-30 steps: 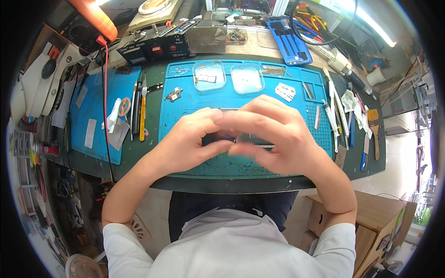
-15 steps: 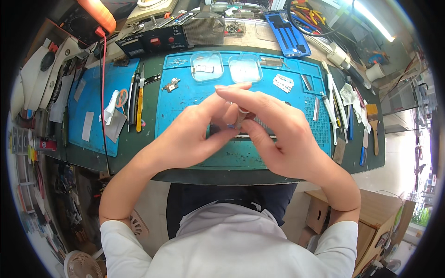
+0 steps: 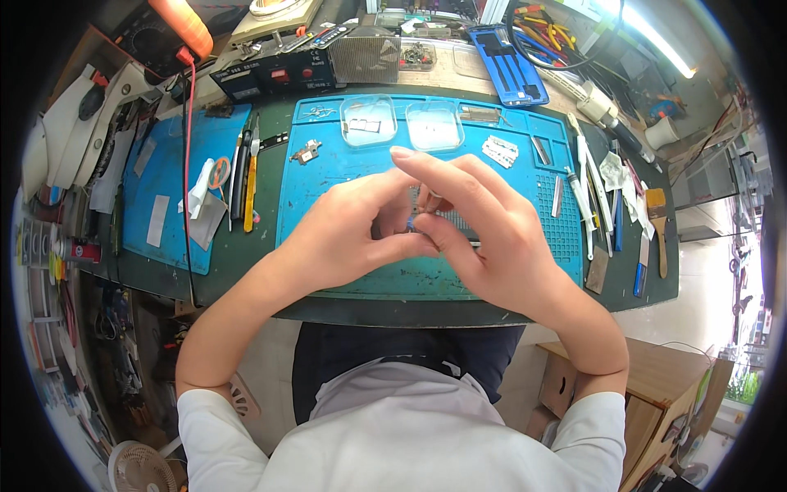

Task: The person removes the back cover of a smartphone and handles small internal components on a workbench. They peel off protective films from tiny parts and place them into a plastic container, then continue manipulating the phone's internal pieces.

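The left hand (image 3: 352, 221) and the right hand (image 3: 496, 221) were together around a small bluish piece (image 3: 411, 223), over the middle of the blue mat (image 3: 393, 287).
In the head view, both hands were curled, with thumbs close at the piece; which hand gripped it could not be told. Being so small, it was probably light, perhaps stiff and fragile, so a gentle pinch at its edges would suit. Toward the mat's far edge stood a left clear dish (image 3: 361, 105), containing flat dark-and-white bits (image 3: 366, 125), and a right clear dish (image 3: 434, 135), whose content was too faint to tell.
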The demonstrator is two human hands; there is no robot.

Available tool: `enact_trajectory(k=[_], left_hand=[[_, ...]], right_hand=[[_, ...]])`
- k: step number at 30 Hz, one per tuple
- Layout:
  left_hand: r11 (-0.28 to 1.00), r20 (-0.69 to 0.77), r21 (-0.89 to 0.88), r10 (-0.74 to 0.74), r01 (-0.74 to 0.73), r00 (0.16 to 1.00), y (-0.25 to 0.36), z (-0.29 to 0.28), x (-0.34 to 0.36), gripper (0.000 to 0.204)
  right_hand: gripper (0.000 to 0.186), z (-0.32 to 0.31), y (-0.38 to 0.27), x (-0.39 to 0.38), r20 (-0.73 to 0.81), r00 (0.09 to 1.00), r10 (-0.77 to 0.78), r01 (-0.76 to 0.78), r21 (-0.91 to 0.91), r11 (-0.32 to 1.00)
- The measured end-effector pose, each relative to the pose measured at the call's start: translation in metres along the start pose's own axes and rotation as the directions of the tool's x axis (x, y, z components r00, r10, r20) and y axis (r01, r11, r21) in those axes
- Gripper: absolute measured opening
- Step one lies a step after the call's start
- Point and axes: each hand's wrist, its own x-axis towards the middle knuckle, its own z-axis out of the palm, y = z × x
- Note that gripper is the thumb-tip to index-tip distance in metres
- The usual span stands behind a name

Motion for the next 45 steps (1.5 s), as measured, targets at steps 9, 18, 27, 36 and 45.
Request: enact_trajectory(k=[9,18,27,36,45], left_hand=[[0.939,-0.144,0.296,0.223,-0.172,0.964,-0.015,0.003,0.017,0.013],[0.837,-0.189,0.507,0.343,-0.207,0.920,-0.056,-0.009,0.087,0.014],[0.953,-0.167,0.285,0.156,-0.104,0.973,-0.034,-0.026,0.037,0.015],[0.999,-0.030,-0.025,0.028,-0.028,0.999,-0.017,-0.026,-0.009,0.027],[0.963,-0.050,-0.267,-0.045,0.030,0.998,-0.011,-0.022,-0.001,0.055]], right_hand=[[0.057,-0.006,0.017,0.001,-0.308,0.951,-0.024,0.057,0.100,0.993],[0.061,0.010,0.015,-0.003,-0.176,0.980,0.095,-0.050,0.246,0.968],[0.062,0.020,0.022,0.001,-0.174,0.982,0.076,-0.047,0.165,0.985],[0.057,0.016,0.014,0.011,-0.076,0.997,0.012,-0.011,0.017,1.000],[0.060,0.018,0.009,0.021,-0.065,0.998,0.000,0.001,0.011,1.000]])
